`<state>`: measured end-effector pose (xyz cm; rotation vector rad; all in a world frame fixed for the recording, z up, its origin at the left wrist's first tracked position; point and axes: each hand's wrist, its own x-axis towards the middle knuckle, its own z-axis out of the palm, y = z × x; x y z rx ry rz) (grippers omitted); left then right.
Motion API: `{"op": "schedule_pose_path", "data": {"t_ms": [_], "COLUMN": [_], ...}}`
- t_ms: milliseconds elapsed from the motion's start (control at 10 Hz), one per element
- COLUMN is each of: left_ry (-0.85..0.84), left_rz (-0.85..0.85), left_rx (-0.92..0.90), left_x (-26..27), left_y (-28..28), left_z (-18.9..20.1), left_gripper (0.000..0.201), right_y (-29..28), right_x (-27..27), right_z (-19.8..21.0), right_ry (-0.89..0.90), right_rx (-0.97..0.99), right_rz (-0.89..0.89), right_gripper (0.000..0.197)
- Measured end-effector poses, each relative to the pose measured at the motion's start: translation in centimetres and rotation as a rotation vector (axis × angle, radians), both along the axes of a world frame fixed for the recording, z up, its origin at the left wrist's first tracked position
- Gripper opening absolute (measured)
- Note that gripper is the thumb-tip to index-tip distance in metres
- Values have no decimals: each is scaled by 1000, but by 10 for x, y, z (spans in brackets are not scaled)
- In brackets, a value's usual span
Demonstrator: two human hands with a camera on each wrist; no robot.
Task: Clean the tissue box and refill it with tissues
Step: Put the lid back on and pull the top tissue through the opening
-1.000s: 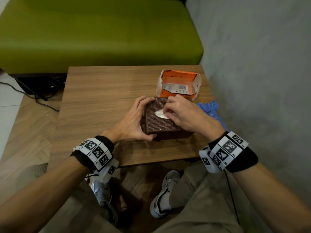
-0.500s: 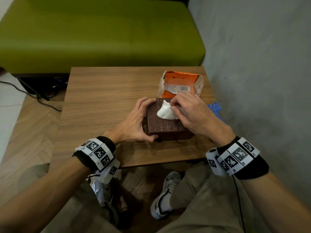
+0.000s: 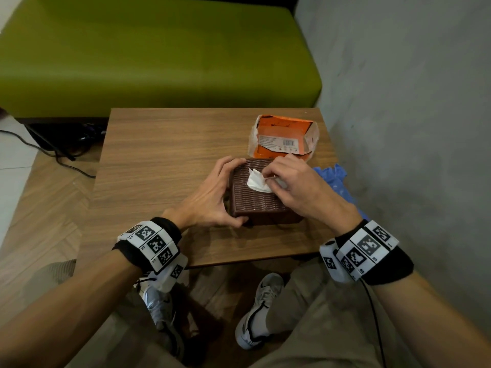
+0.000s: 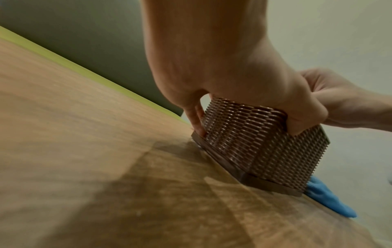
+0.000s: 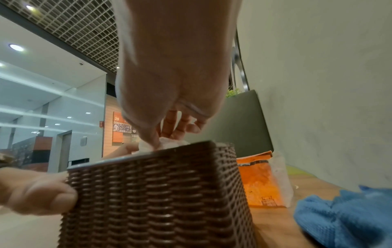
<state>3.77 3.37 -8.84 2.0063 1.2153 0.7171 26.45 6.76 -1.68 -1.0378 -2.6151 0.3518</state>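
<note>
A brown woven tissue box point(image 3: 256, 201) stands on the wooden table point(image 3: 159, 160), near its right front part. My left hand point(image 3: 212, 195) grips the box's left side, thumb on the near wall and fingers over the far top edge; the left wrist view shows the same box point(image 4: 254, 139) under that grip. A white tissue point(image 3: 256, 179) sticks up from the oval slot in the lid. My right hand point(image 3: 289, 184) pinches the tissue point(image 5: 167, 144) at the slot with thumb and forefinger. The right wrist view looks up at the box point(image 5: 157, 198) from its near corner.
An opened orange tissue pack point(image 3: 283, 139) lies just behind the box. A blue cloth point(image 3: 336, 181) hangs over the table's right edge beside the grey wall. A green sofa point(image 3: 148, 54) stands behind the table. Cables run on the floor at the left.
My right hand has drawn a tissue up out of the slot, where one second ago only a flat white patch showed. The left hand keeps its grip on the box.
</note>
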Motion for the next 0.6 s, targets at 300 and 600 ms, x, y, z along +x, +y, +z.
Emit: {"op": "schedule_pose_path", "data": {"t_ms": [300, 600], "left_ry": [-112, -105], "left_rz": [-1, -7], "left_rx": [-66, -143], "left_x": [-2, 1], "left_y": [-1, 2], "left_z": [1, 19], "left_gripper": [124, 123], "right_y": [-1, -3], "right_x": [18, 15], "right_z": [3, -14], "right_ry": [105, 48], "right_rx": [5, 3], "right_rz": [-294, -412], "right_gripper": [20, 28]}}
